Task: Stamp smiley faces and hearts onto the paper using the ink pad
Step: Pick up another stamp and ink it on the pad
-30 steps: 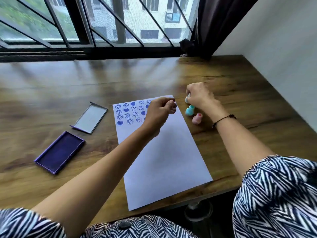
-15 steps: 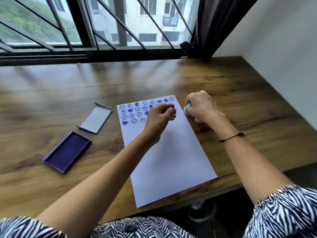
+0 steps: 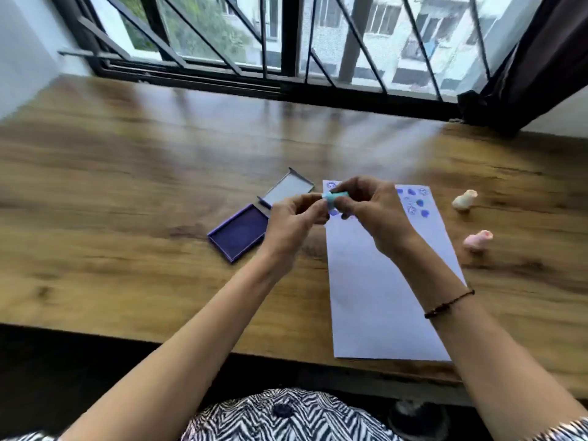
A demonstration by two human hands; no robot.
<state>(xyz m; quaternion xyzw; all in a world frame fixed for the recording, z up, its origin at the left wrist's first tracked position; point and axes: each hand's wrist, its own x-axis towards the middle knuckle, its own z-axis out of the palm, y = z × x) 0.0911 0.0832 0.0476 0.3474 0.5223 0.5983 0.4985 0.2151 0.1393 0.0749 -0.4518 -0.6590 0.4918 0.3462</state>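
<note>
A small teal stamp (image 3: 334, 197) is held in the air between my two hands, above the left edge of the white paper (image 3: 385, 291). My right hand (image 3: 372, 214) grips its right part and my left hand (image 3: 294, 221) pinches its left end. The paper's far end carries blue smiley faces and hearts (image 3: 416, 202), partly hidden by my right hand. The open purple ink pad (image 3: 240, 232) lies on the table left of my hands, with its grey lid (image 3: 288, 189) just behind it.
A cream stamp (image 3: 464, 200) and a pink stamp (image 3: 477, 240) lie on the wooden table (image 3: 127, 186) right of the paper. A barred window runs along the far edge, and a dark curtain (image 3: 541, 65) hangs at the right.
My right hand lifted the teal stamp from beside the paper and brought it to the left. My left hand left the paper and joined it. The view swung left.
</note>
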